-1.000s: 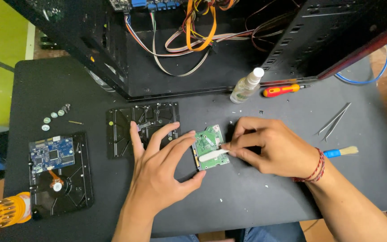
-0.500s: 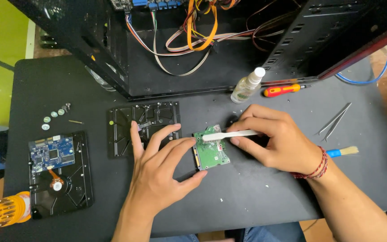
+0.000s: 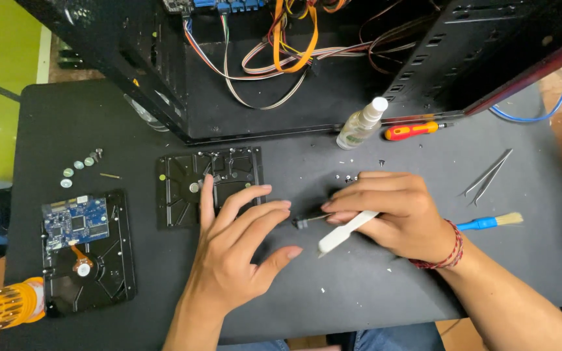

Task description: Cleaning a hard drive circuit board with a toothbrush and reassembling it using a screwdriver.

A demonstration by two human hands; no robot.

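Right fingers (image 3: 352,209) pinch white tool (image 3: 346,232).

A clear spray bottle (image 3: 361,123) with a white cap stands by the computer case. No labels, signs or screens show

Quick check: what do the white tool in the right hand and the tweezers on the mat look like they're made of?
White tool in the right hand: likely plastic, matte, opaque, flat with no glint. Tweezers: probably steel, thin silvery arms with a bright sheen. Mat: dull black, maybe rubber; cannot be sure.
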